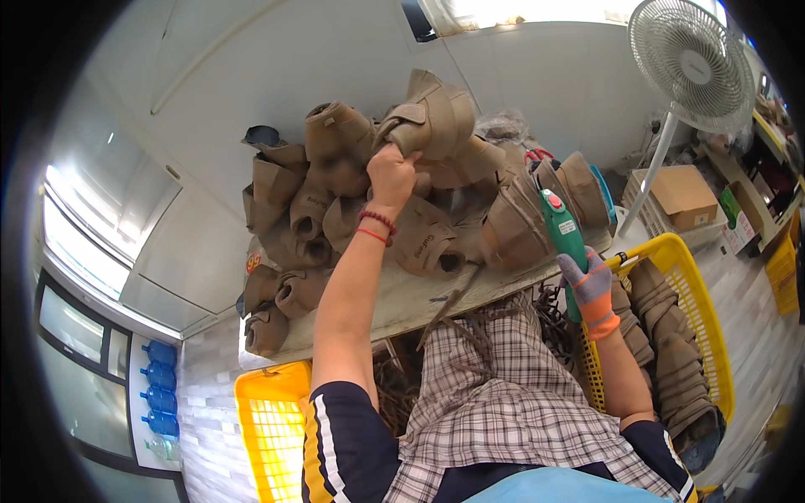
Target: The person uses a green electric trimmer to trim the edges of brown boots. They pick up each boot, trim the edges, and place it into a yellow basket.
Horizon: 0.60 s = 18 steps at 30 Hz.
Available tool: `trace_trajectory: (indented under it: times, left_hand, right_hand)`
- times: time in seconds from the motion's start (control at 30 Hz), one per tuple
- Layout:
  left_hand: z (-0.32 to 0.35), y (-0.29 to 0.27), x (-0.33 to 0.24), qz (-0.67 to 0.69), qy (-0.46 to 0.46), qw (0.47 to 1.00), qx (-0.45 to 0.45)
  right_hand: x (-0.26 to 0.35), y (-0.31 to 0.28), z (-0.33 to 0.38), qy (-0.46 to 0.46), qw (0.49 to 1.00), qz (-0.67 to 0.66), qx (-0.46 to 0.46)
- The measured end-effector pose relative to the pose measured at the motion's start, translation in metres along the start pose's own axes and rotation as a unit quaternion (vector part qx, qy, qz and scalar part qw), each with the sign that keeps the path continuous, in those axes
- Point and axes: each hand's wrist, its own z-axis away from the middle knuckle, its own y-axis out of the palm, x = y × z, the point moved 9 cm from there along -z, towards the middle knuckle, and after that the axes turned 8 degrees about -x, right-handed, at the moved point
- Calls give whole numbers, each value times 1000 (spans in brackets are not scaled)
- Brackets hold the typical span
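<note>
My bare left hand (392, 176), with red bracelets on its wrist, reaches to the far side of the worktable (377, 306). Its fingers are closed on the edge of a brown curved piece (432, 117) of stiff, cloth-like material, on top of a heap. More rolled and cone-shaped brown pieces (423, 239) lie around and below it. My right hand (591, 289), in a grey and orange glove, grips a green handheld power tool (565, 235) with a red button. The tool points upward beside a nested stack of brown pieces (516, 220); its tip is hard to make out.
A yellow basket (717, 335) holding stacked brown pieces stands at my right, another yellow basket (268, 419) at my left. Brown strips (453, 314) hang over the table's front edge onto my checked apron (503, 377). A white fan (692, 67) and a cardboard box (681, 197) are at the right.
</note>
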Motion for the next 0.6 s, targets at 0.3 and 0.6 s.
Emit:
trace_trajectory:
  times: [0.3, 0.6]
  left_hand:
    - [-12, -132, 9, 242, -181, 953, -31]
    - [79, -200, 47, 623, -574, 522, -96]
  right_hand:
    - [5, 4, 0, -116, 980, 159, -2]
    - [98, 52, 66, -533, 807, 253, 38]
